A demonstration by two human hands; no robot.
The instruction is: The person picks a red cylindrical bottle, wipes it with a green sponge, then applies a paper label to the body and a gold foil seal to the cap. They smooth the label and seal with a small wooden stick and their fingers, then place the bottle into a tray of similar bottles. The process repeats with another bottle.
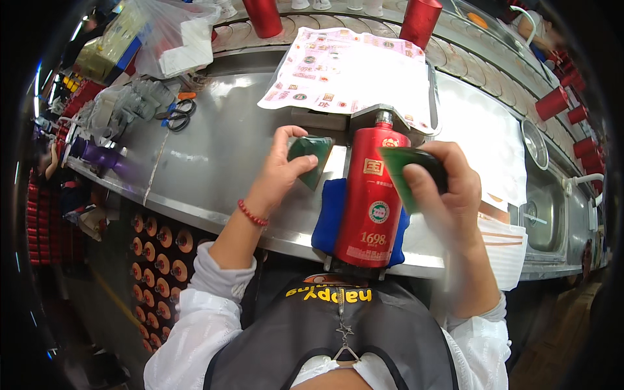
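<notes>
A red bottle (369, 214) with gold and green decals lies in front of me, its neck pointing away, on a folded blue cloth (328, 218). My left hand (279, 172), a red bead bracelet at its wrist, is closed on a dark green scraper (313, 158) left of the bottle. Over the bottle's right side, my right hand (455, 195) grips a green scraper (398, 170) with a dark upper edge. That blade overlaps the bottle in view; whether it touches is unclear.
Past the bottle lies a printed decal sheet (325, 71). Black-handled scissors (177, 117) and crumpled clear plastic (123, 107) are at left. A conveyor (354, 25) carries red bottles behind. At right are a white towel (504, 257) and a sink (549, 227).
</notes>
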